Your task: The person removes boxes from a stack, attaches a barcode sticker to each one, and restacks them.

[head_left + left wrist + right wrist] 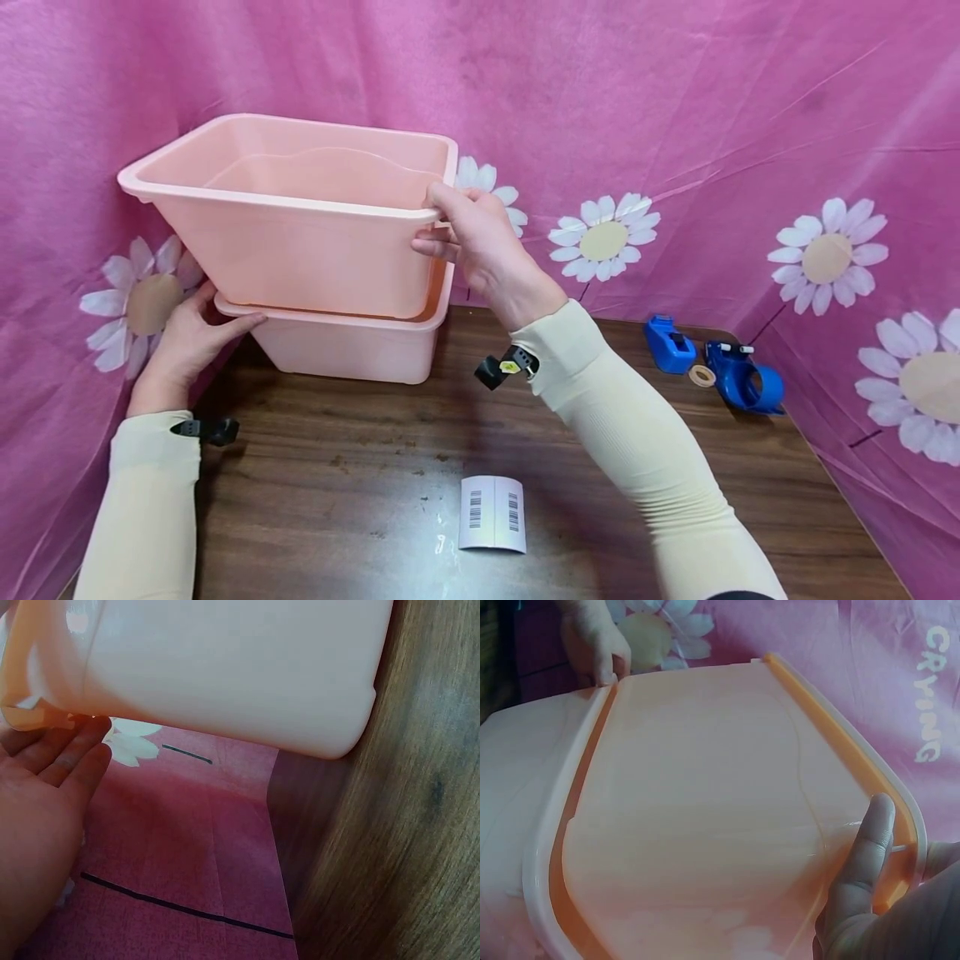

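Observation:
Two pale pink plastic bins stand at the back left, the upper bin partly inside the mouth of the lower bin. My right hand grips the upper bin's rim at its right end, thumb over the lip and fingers below it. At the left end of the lower bin, my left hand holds the rim, its thumb lying along the top edge. In the left wrist view, the left fingers reach under that rim. The upper bin's inside looks bare in the head view; the lower bin's inside is mostly hidden.
A white card with barcodes lies near the front of the wooden table. At the back right are a small blue tape dispenser, a tan ring and a larger blue dispenser. Pink flowered cloth hangs behind.

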Tool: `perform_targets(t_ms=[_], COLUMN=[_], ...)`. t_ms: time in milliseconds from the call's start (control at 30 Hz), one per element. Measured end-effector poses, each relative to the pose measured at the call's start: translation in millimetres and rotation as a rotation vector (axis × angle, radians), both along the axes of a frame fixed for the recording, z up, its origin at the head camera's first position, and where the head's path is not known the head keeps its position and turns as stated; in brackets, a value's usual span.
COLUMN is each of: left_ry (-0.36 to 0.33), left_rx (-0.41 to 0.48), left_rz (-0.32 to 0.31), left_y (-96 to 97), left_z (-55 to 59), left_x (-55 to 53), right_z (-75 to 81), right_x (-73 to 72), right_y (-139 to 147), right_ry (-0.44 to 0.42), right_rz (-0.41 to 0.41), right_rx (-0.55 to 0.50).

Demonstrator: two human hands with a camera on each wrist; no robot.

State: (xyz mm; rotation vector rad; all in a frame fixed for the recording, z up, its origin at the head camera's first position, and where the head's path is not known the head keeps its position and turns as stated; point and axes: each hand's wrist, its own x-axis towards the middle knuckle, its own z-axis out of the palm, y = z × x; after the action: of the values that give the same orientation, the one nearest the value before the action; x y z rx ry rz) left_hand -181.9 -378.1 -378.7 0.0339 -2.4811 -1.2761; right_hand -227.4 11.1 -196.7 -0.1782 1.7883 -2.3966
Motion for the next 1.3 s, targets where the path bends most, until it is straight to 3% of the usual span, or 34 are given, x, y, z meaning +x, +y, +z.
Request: perform_targets(t_ms=[333, 633, 767, 1000, 1300], left_ry=[-0.018, 0.041, 0.061, -0.065, -0.065], left_rx=[0.002, 0.064, 0.101, 0.040, 0.106], left_rz=[0.000, -0.048, -0.090, -0.030, -0.067], left_y=[-1.1, -1.6, -2.9, -1.0, -0.1], left_z=[4.4, 1.1, 0.3, 2.3, -0.4], left_x=[2.8, -1.8, -1.8, 0.4, -1.1], right_z=[4.7, 10.5, 13.2, 15.0, 20.6], right_x=[4.3, 13.2, 17.7, 26.4, 39.6], right_y=[6.2, 24.8, 42.0, 85.4, 139.6], right_ry=[-0.010, 0.005, 0.003, 0.007, 0.007], right_rz=[0.012, 0.023, 0.012, -0.020, -0.070], right_rx=[0.004, 0.015, 0.022, 0.049, 0.016])
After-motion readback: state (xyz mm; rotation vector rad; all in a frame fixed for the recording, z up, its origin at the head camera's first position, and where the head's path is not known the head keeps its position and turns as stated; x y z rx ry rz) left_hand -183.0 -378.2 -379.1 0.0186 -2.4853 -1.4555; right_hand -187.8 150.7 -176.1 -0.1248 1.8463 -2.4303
